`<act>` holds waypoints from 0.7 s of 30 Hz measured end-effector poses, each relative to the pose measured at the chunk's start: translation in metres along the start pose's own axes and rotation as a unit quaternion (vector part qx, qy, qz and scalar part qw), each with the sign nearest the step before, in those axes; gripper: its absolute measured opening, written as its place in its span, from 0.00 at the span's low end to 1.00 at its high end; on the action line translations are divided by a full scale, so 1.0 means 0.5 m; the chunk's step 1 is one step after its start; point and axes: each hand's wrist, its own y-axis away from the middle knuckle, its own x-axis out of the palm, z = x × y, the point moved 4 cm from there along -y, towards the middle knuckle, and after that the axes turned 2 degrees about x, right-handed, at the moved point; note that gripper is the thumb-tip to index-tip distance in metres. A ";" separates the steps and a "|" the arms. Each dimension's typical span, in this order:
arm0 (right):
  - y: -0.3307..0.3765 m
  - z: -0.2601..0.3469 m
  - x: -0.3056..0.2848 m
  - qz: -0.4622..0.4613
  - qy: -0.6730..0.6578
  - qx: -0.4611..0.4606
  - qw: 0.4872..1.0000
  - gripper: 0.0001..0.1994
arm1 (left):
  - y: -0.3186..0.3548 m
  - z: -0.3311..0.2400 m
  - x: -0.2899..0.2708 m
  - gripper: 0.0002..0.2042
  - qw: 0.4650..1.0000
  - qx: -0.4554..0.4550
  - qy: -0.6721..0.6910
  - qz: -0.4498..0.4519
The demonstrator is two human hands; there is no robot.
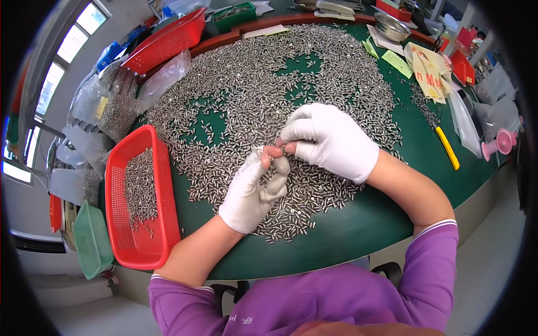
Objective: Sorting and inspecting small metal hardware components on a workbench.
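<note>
A wide layer of small silver metal pins covers much of the green tabletop. Over its near middle, my left hand and my right hand meet at the fingertips, both in white gloves with some fingertips bare. The left hand's fingers are curled, with thumb and forefinger pinched together. My right thumb and forefinger pinch right beside them. Whatever lies between the fingertips is too small and covered to make out; it may be one of the pins. To the left of my left forearm stands a red plastic basket partly filled with similar pins.
A green basket hangs at the left edge, near bags of pins. Another red basket leans at the back left. To the right lie a yellow-handled tool, a yellow printed bag, a metal bowl and a pink stand.
</note>
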 end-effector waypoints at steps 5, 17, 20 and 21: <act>0.009 0.022 0.018 -0.010 -0.086 0.028 0.996 0.08 | 0.001 0.003 0.015 0.07 1.000 -0.002 -0.009 0.022; 0.018 -0.047 0.029 0.154 0.175 0.100 0.967 0.11 | 0.004 0.006 0.012 0.11 0.999 0.003 -0.026 -0.044; 0.011 -0.044 0.035 0.147 0.187 0.099 0.966 0.07 | 0.007 0.001 0.003 0.13 0.998 -0.009 -0.041 -0.042; 0.008 -0.044 0.037 0.152 0.204 0.109 0.961 0.06 | 0.008 0.000 -0.002 0.14 0.998 -0.018 -0.054 -0.041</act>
